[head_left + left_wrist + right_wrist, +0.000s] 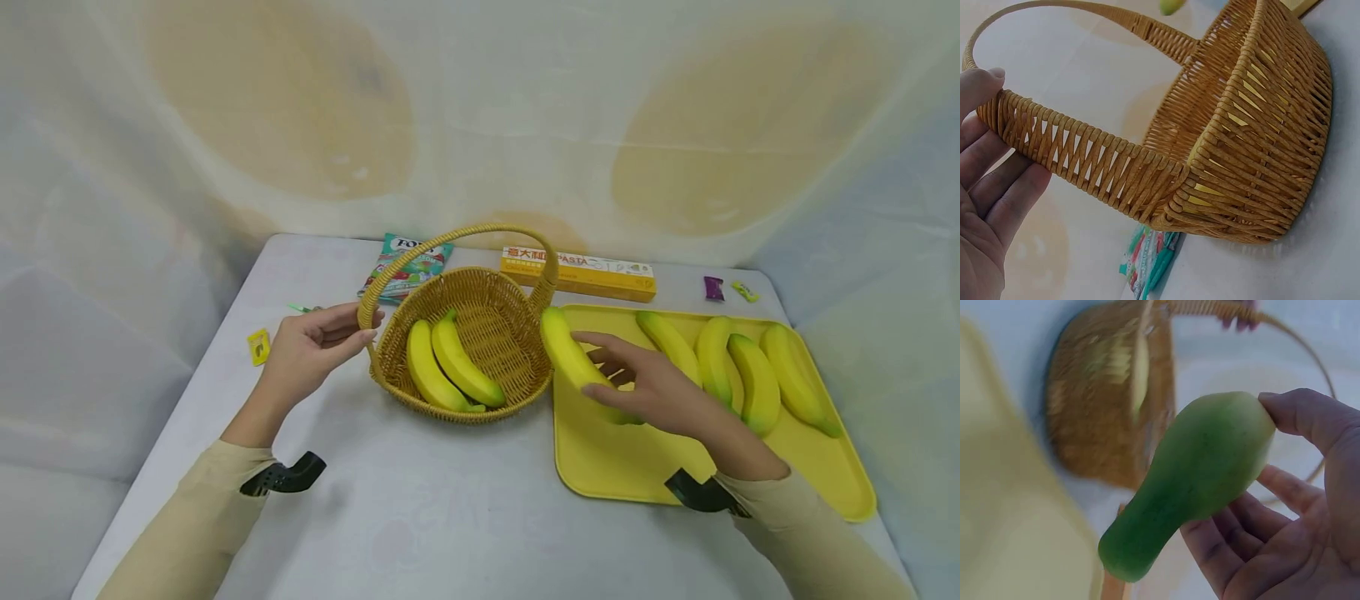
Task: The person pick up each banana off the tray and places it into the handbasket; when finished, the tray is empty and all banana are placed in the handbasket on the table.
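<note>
A wicker basket (495,325) with a tall arched handle stands mid-table, and two bananas (431,367) lie inside it on the left. My left hand (306,346) pinches the left side of the basket handle (1085,150) between thumb and fingers. Between the thumb and fingers of my right hand (645,379) is a banana (566,350), held in the air at the basket's right rim. In the right wrist view this banana (1204,456) shows its green end close to the camera. Several more bananas (757,383) lie on the yellow tray (630,467) at the right.
Behind the basket lie a teal candy bag (416,265) and a yellow pasta box (577,273). A purple wrapped candy (714,288) and a green one (746,291) sit at the back right. A yellow packet (258,347) lies left of the left hand.
</note>
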### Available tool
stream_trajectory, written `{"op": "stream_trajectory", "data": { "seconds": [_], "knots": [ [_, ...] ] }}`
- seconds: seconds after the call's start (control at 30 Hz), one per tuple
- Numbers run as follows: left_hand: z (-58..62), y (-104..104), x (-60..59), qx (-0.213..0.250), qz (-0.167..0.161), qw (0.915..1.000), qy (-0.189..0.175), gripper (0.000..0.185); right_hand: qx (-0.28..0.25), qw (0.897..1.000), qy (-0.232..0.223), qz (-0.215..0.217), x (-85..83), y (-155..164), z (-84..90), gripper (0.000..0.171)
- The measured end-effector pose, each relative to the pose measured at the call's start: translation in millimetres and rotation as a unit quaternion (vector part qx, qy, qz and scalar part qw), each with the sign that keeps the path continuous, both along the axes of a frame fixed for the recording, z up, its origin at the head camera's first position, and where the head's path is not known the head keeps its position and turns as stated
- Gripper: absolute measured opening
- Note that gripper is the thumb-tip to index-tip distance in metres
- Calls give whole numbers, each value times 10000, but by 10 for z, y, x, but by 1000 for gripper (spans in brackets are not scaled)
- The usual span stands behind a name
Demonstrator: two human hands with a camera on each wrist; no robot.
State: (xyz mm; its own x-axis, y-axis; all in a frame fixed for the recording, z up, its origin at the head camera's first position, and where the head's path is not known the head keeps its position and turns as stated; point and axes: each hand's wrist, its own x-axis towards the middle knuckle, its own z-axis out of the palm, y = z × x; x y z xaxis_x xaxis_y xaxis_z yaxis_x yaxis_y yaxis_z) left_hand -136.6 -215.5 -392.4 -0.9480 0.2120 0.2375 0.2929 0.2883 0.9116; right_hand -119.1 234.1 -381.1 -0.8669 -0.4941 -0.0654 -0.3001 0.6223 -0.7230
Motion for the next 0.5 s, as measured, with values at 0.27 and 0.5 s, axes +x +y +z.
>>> {"op": "stream_trajectory", "data": {
  "seconds": [0.27,0.5],
  "knots": [
    [-6,-5,-12,21,41,10000,13,32,-470,9980,10,433,-296,-603,134,66],
    [-8,4,-3,49,19,10000,-9,35,5,9996,-52,289,-630,-1052,-89,66]
  ]
}}
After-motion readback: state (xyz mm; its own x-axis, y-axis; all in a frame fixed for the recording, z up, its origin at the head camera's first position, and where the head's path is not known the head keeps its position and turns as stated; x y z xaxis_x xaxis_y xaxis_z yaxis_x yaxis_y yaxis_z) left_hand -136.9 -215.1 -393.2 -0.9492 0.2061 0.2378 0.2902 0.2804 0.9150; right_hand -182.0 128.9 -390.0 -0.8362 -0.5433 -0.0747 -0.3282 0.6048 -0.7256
